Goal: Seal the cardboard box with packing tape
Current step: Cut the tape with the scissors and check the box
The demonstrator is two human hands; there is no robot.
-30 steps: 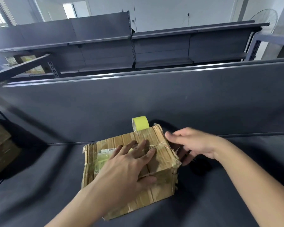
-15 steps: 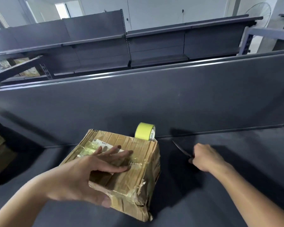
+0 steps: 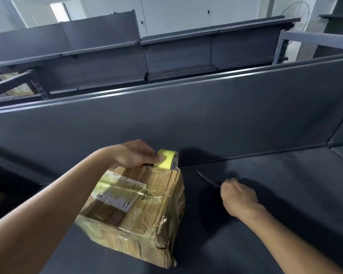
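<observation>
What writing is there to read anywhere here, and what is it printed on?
"HINA": on the white inner rim of the yellow tape roll that the left hand grips; likely part of a longer word.
The white label on top of the cardboard box: print too blurred to read.
The dark print on the box's right side: too blurred to read.
The knife in the right hand: no text visible.

Dark grey shelf (image 3: 281, 194) deck, matt, with an upright back panel (image 3: 206, 119) of the same colour along its far edge. One worn, taped and labelled cardboard box (image 3: 139, 210) stands on the deck. Just behind it is a yellow tape roll (image 3: 167, 158) on edge, base hidden, gripped by the left hand (image 3: 133, 154). Right of the box and apart from it is a thin dark blade (image 3: 207, 179), low over the deck, its handle inside the fisted right hand (image 3: 239, 196).
</observation>
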